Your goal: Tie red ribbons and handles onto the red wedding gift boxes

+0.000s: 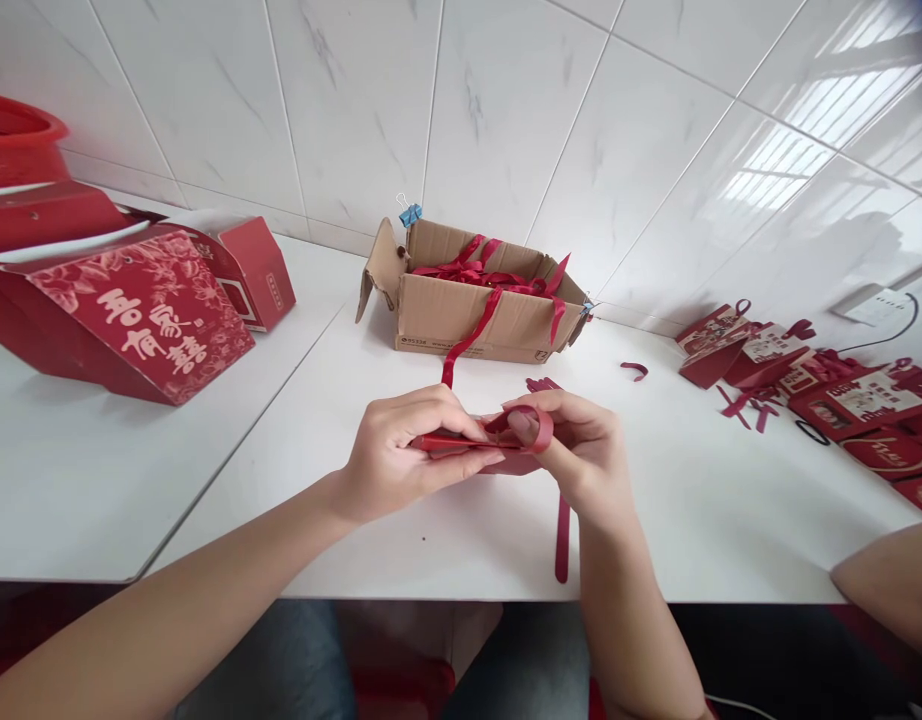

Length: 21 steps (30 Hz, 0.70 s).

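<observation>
Both my hands meet over the white table, in front of the cardboard box. My left hand (412,450) pinches the top edge of a small red gift box (510,462), whose body is mostly hidden behind my fingers. My right hand (585,450) is closed on a dark red strap (542,430), which curls in a loop beside my thumb at the top of the gift box. Beneath my right wrist lies another flat red strip (562,540). A long red ribbon (468,340) runs from the cardboard box down behind my left fingers; its end is hidden.
A cardboard box (468,325) of red ribbons, with blue binder clips, stands by the tiled wall. Large red gift boxes (153,320) sit at left. Several finished-looking boxes (866,400) and a black ring (812,432) lie at right. Another person's arm (896,580) rests at the right edge.
</observation>
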Motion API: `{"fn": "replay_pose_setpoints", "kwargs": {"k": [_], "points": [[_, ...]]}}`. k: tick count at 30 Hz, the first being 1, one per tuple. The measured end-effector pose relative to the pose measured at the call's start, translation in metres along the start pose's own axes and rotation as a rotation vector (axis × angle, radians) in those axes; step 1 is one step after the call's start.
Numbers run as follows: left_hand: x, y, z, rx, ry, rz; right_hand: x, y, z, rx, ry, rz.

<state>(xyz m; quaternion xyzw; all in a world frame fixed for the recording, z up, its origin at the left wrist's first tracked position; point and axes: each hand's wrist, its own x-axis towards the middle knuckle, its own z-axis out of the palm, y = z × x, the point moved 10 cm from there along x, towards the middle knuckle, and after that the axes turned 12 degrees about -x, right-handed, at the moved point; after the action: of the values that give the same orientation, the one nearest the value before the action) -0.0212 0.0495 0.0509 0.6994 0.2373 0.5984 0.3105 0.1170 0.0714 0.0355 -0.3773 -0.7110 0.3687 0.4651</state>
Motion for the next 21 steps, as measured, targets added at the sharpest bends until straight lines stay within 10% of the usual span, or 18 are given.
{"fn": "replay_pose_setpoints", "kwargs": {"k": [21], "points": [[-0.002,0.020,0.003,0.137,-0.024,0.219,0.001,-0.013,0.001,-0.055,-0.249,-0.230]]}}
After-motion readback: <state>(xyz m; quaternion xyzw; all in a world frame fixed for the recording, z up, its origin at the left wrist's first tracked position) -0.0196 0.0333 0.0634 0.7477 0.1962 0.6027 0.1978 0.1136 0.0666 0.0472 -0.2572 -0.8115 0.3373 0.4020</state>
